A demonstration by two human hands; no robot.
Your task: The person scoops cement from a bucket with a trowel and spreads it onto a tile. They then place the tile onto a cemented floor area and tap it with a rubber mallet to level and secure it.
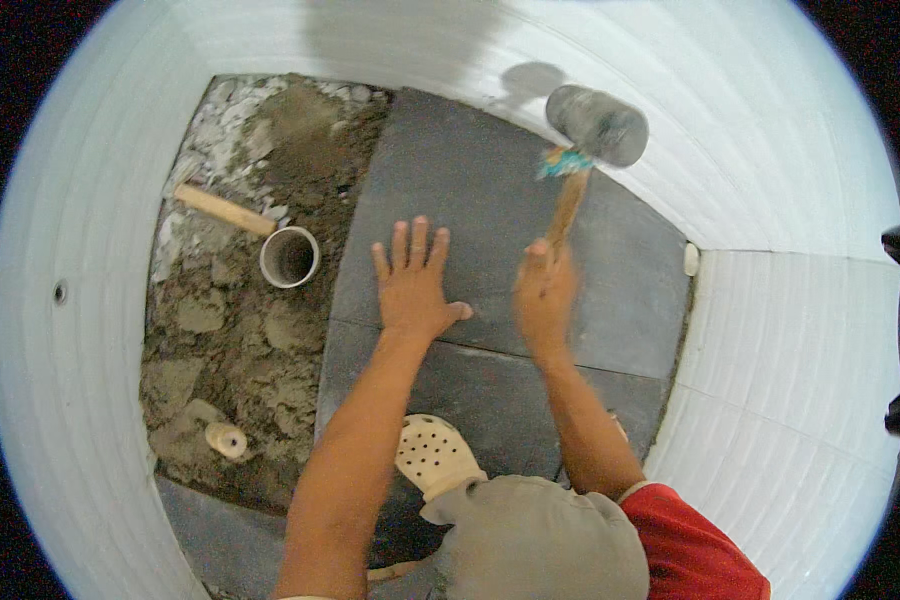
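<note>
My left hand (411,290) lies flat on a dark grey floor tile (450,170), its fingers spread and nothing in them. To its right, my right hand (547,297) is closed round the wooden handle of a rubber mallet (597,125). The mallet's grey head is raised over the tile, near the far white wall, and casts a shadow there. A blue-green and yellow wrap shows where handle meets head. Below my left hand, a thin joint separates this tile from a nearer dark tile (490,400).
Left of the tiles lies rough sandy mortar (240,340) with pale rubble. A white pipe end (290,257), a wooden stick (223,209) and a small pale cylinder (226,440) stand or lie on it. White ribbed walls (790,310) enclose the floor. A cream clog (435,455) is on the nearer tile.
</note>
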